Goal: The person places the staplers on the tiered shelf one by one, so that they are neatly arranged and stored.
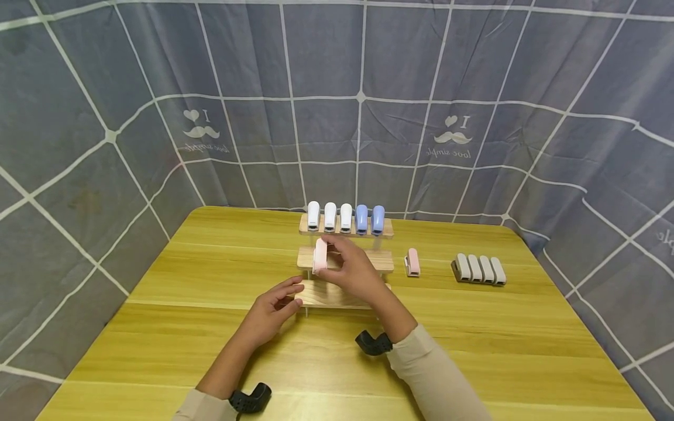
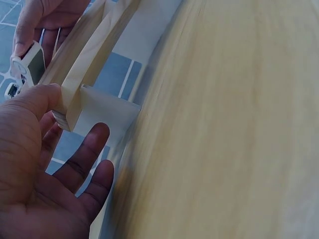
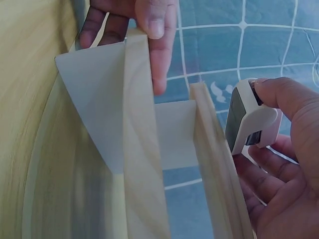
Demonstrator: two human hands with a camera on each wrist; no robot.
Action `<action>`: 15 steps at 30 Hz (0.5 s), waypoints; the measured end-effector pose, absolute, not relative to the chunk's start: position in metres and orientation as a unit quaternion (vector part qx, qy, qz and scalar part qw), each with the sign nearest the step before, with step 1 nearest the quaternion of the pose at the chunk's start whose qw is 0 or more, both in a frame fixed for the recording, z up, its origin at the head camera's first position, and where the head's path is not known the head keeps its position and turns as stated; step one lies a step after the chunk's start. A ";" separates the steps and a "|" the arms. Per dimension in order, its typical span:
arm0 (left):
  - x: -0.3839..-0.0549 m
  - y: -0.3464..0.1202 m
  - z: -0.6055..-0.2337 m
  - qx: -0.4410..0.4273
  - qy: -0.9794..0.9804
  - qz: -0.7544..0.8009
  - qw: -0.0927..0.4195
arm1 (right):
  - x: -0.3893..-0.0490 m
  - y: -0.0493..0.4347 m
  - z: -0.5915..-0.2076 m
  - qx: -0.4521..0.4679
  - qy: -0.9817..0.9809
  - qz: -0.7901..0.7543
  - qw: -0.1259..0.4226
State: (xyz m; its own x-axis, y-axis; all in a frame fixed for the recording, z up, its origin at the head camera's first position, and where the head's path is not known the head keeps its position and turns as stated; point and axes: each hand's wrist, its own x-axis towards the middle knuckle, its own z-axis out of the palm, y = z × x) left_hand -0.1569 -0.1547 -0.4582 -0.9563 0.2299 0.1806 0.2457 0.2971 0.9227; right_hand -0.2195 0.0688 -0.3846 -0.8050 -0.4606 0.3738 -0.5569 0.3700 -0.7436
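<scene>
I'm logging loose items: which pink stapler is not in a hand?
The pink stapler on the table, right of the tiered stand; the right hand holds the other pink one.

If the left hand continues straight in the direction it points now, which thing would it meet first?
The left hand would meet the left end of the lowest wooden board first; its thumb seems to touch it, though exact contact is hard to judge.

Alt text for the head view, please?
A person's right hand holds a pink stapler at a three-tier stand, near the left end of the middle shelf; the left hand touches the bottom shelf. Three white staplers and two blue staplers line the top shelf, and another pink stapler and four pale staplers sit on the table to the right.
</scene>
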 end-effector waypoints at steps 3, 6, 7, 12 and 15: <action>-0.157 -0.155 -0.459 -0.148 -0.807 -0.571 0.009 | -0.220 0.065 -0.385 0.319 -0.835 0.445 0.057; -0.157 -0.155 -0.459 -0.150 -0.808 -0.570 0.010 | -0.220 0.062 -0.385 0.315 -0.844 0.430 0.061; -0.157 -0.155 -0.459 -0.151 -0.809 -0.568 0.010 | -0.220 0.061 -0.385 0.313 -0.846 0.428 0.061; -0.157 -0.155 -0.459 -0.150 -0.809 -0.568 0.012 | -0.221 0.056 -0.384 0.304 -0.855 0.414 0.072; -0.157 -0.155 -0.458 -0.150 -0.809 -0.568 0.013 | -0.222 0.053 -0.384 0.303 -0.859 0.406 0.079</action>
